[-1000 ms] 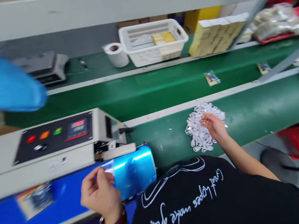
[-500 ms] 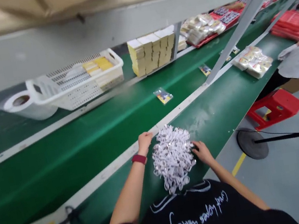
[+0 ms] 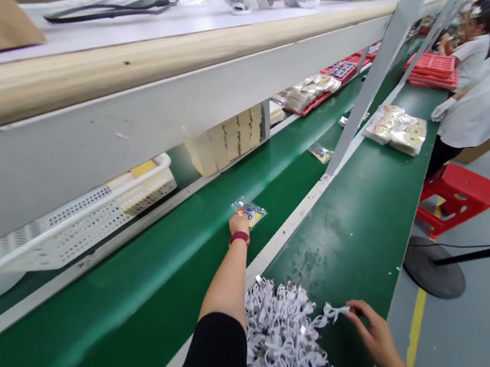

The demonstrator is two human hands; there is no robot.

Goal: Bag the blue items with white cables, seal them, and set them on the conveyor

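Note:
My left hand [image 3: 239, 224], with a dark red band at the wrist, is stretched out over the green conveyor belt. Its fingers are closed at the near edge of a small clear plastic packet [image 3: 253, 212] with a yellow and dark insert; they are partly hidden. A heap of bundled white USB cables [image 3: 280, 342] lies on the green bench, partly behind my left arm. Right of the heap, my right hand [image 3: 370, 329] pinches the end of one white cable bundle [image 3: 331, 312], whose other end still reaches the heap.
Further along the belt lies another packet [image 3: 320, 152]. A white basket [image 3: 104, 218] and stacked yellowish cards [image 3: 231, 141] stand beyond it. Bagged packs [image 3: 396, 128] rest on the bench near a co-worker in white. A slanted metal post [image 3: 360, 84] and overhead shelf [image 3: 164, 103] frame the space.
My left hand has left the heap's edge and reached forward to the packet on the belt. My right hand has drawn a cable bundle out to the right. The view has tilted up.

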